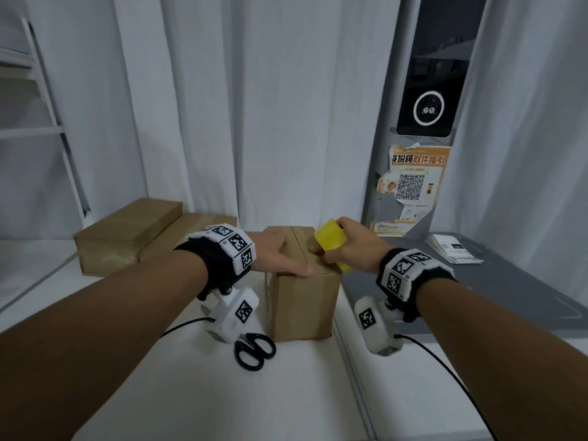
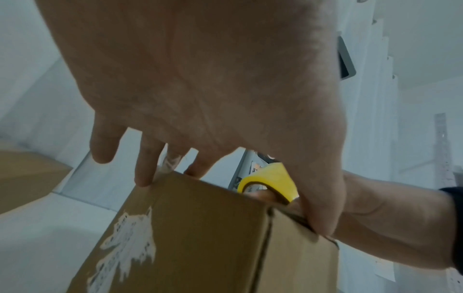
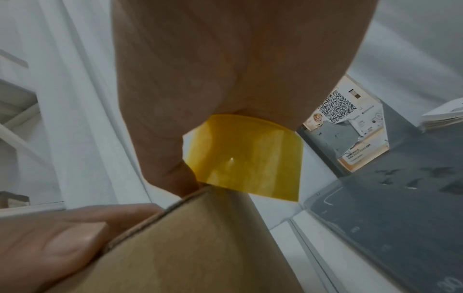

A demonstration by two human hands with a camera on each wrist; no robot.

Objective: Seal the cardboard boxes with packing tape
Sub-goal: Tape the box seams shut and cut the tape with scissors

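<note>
Progress check: we're right at the start of box one, as far as I can tell. Cardboard box [image 1: 305,300] stands on the white bench [image 1: 286,393], flaps folded down so the centre seam runs away from the camera. Left hand [image 1: 276,254] lies flat on top with fingers straight, pressing the left flap down, thumb at the near edge by the seam. Right hand [image 1: 353,246] has its fingers curled round the yellow tape roll [image 1: 331,240], which sits tilted on the right side of the box top, near the front edge.

Can't honestly see any strip laid along the seam yet; clear tape on brown card would be hard to spot at this angle, so take that loosely. Looks like the free end is being stuck down near the front edge, with the whole run across the top still to do, then a cut.

Scissors [image 1: 254,350] lie on the bench just in front of the box, untouched. Two flatter boxes [image 1: 127,233] wait at the back left, and whether those are sealed I can't tell.
</note>
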